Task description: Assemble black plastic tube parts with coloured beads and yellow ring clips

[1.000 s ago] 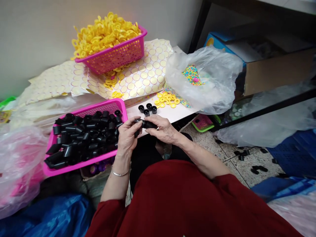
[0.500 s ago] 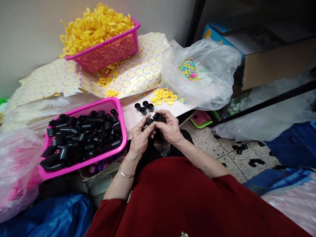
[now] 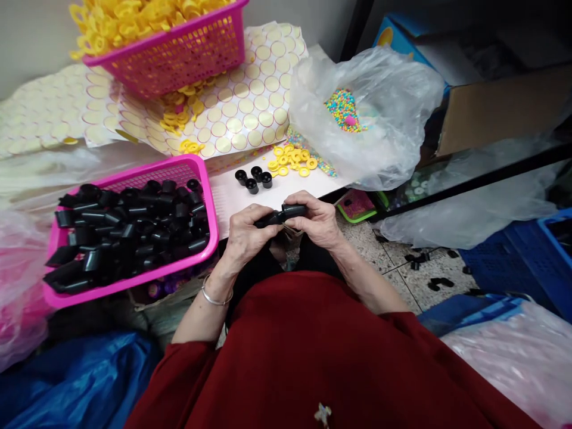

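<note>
Between my thumbs and fingers I hold two black plastic pieces end to end above my lap. My left hand [image 3: 248,235] is closed on a black plastic tube [image 3: 268,220]. My right hand [image 3: 316,220] pinches a second, wider black plastic piece [image 3: 294,210], which meets the first one; whether they are joined I cannot tell. Just beyond my hands, several short black cups [image 3: 252,186] stand on the white tabletop [image 3: 226,199]. Small yellow rings [image 3: 295,156] lie in a loose pile behind them.
A pink basket [image 3: 213,220] full of black tubes stands at left. Behind it, another pink basket [image 3: 179,56] heaped with yellow rings rests on sticker sheets [image 3: 250,89]. A clear bag [image 3: 388,131] with coloured beads [image 3: 342,107] lies at right, beside an open carton [image 3: 496,113].
My hands have brought the two black pieces into line, with my left fingers now stretched along the tube. The view has shifted, so the table things sit higher and further left.
</note>
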`<state>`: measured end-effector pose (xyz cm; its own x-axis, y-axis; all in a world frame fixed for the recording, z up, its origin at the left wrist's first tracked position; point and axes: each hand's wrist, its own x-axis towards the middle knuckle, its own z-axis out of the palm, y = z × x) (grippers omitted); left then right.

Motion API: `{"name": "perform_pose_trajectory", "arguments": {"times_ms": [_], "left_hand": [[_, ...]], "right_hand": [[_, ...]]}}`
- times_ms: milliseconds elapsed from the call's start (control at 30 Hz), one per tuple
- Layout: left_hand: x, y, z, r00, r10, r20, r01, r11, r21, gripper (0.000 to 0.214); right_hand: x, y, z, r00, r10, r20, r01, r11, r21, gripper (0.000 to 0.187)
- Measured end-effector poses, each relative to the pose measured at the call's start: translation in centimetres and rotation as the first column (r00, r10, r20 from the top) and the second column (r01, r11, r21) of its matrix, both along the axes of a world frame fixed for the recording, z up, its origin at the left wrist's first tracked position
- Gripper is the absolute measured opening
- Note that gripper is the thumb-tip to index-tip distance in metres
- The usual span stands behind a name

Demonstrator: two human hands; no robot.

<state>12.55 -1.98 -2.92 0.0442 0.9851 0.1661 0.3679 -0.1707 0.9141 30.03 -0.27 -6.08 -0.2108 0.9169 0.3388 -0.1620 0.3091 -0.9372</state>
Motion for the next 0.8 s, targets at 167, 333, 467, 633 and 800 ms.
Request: {"name": "perform_pose_trajectory", "arguments": {"times_ms": [167, 333, 467, 633, 800], "left_hand": [[-0.2, 0.3, -0.4, 0.996, -0.039, -0.074, 0.042, 0.998, 0.042, 0.013], [-0.4, 0.4, -0.6, 0.993, -0.04, -0.113, 0.037, 0.999, -0.024, 0.013], [-0.4, 0.2, -1.0, 0.992, -0.05, -0.112, 0.047, 0.998, -0.035, 0.012], [-0.4, 0.1, -1.3, 0.993, -0.066, -0.1, 0.063, 0.997, -0.035, 0.014], [-0.4, 0.2, -1.3, 0.992, -0.102, -0.08, 0.099, 0.994, -0.037, 0.017]], "right_hand": [[0.6, 0.1, -0.6, 0.999, 0.029, 0.042, -0.027, 0.998, -0.048, 0.032], [0.7, -0.2, -0.9, 0.999, 0.04, 0.037, -0.031, 0.977, -0.213, 0.044], [0.9, -0.2, -0.9, 0.994, 0.049, 0.1, -0.029, 0.981, -0.194, 0.038], [1.1, -0.1, -1.0, 0.99, 0.03, 0.137, -0.012, 0.991, -0.136, 0.034], [0.7, -0.2, -1.1, 0.989, 0.095, 0.117, -0.082, 0.991, -0.109, 0.031]]}}
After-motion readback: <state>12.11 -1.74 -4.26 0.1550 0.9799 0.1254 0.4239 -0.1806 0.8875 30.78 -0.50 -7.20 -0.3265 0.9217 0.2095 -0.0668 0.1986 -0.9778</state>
